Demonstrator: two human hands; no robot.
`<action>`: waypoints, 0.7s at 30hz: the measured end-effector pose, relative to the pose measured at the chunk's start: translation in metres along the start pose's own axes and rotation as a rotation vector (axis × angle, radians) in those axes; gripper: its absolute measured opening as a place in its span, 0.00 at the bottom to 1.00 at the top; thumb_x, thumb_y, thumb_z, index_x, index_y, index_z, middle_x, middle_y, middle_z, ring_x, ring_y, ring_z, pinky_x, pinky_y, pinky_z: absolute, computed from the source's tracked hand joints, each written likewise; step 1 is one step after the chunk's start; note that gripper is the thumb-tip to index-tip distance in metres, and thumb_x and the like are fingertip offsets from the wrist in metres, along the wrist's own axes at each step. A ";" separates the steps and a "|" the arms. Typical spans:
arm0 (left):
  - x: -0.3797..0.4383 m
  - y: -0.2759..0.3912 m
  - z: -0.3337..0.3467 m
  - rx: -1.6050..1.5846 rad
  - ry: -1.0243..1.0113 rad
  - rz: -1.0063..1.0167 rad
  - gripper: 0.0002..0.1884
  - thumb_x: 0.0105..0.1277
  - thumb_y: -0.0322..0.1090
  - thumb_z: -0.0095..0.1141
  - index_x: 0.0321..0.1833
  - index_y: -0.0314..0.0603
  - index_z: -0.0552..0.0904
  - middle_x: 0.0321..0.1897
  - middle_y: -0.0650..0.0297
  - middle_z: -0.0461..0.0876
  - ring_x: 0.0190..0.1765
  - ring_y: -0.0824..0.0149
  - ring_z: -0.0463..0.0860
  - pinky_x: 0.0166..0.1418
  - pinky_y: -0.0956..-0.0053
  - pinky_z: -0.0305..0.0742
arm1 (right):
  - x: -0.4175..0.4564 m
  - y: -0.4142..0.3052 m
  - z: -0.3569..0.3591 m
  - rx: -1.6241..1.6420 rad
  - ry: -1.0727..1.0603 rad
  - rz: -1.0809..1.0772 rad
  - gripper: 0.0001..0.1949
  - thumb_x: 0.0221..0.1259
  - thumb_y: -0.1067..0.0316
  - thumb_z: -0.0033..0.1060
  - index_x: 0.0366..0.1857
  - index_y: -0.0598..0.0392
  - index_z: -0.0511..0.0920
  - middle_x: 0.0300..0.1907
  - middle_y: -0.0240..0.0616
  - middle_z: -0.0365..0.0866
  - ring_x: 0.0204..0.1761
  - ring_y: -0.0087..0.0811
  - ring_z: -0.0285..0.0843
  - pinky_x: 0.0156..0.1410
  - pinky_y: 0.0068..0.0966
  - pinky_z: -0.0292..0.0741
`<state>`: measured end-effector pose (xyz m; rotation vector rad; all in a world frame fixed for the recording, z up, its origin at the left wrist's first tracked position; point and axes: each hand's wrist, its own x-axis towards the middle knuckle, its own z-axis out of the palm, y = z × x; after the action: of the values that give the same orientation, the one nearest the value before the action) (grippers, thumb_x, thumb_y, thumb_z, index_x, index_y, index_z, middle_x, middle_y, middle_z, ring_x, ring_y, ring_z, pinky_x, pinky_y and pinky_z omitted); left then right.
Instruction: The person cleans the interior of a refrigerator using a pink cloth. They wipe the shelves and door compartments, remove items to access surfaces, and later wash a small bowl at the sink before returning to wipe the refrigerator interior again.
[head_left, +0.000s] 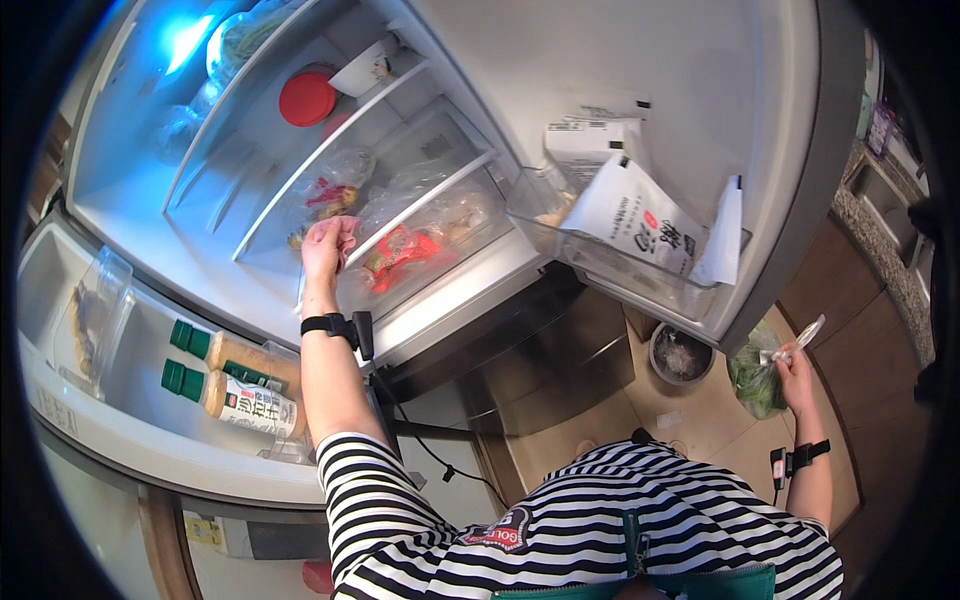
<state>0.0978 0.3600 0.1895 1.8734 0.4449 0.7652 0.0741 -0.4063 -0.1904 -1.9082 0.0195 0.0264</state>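
Observation:
My left hand (321, 251) reaches into the open refrigerator and grips a crumpled pink cloth (343, 228) at the left end of a shelf's white front edge (420, 204). Just beyond it are clear plastic bags (346, 169) with food in them. A red package (399, 259) shows through the clear drawer to its right. Out at the far right, my right hand (796, 384) holds a clear plastic bag of green leafy vegetables (756, 379) by its gathered top, away from the refrigerator.
Two green-capped dressing bottles (255, 405) lie in the left door's bin. White paper packets (637, 217) fill the right door's bin (630, 259). A red-lidded container (307, 99) and a white bowl (369, 69) occupy an upper shelf. A bin (681, 354) stands on the floor.

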 end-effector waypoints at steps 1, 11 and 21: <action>0.004 -0.003 -0.008 -0.033 -0.042 -0.017 0.08 0.73 0.33 0.57 0.45 0.35 0.83 0.32 0.61 0.88 0.24 0.74 0.80 0.27 0.81 0.74 | -0.004 -0.011 0.006 -0.029 -0.027 -0.016 0.10 0.68 0.78 0.54 0.49 0.53 0.71 0.36 0.31 0.71 0.40 0.23 0.70 0.47 0.22 0.70; 0.009 -0.022 -0.056 -0.005 -0.388 0.039 0.16 0.76 0.40 0.52 0.53 0.34 0.84 0.38 0.67 0.87 0.24 0.84 0.71 0.24 0.89 0.63 | 0.003 -0.046 0.023 -0.485 0.001 -0.066 0.11 0.64 0.67 0.57 0.47 0.57 0.76 0.42 0.56 0.82 0.47 0.58 0.80 0.51 0.48 0.77; -0.005 -0.002 -0.116 -0.341 -0.054 -0.047 0.18 0.76 0.50 0.52 0.42 0.41 0.80 0.25 0.67 0.78 0.21 0.76 0.73 0.17 0.89 0.61 | 0.025 -0.081 0.005 -0.102 0.208 -0.178 0.12 0.65 0.66 0.60 0.49 0.53 0.75 0.44 0.51 0.83 0.50 0.53 0.82 0.53 0.44 0.77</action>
<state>0.0154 0.4364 0.2186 1.5561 0.3016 0.7092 0.1015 -0.3747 -0.1160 -2.0003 -0.0111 -0.2965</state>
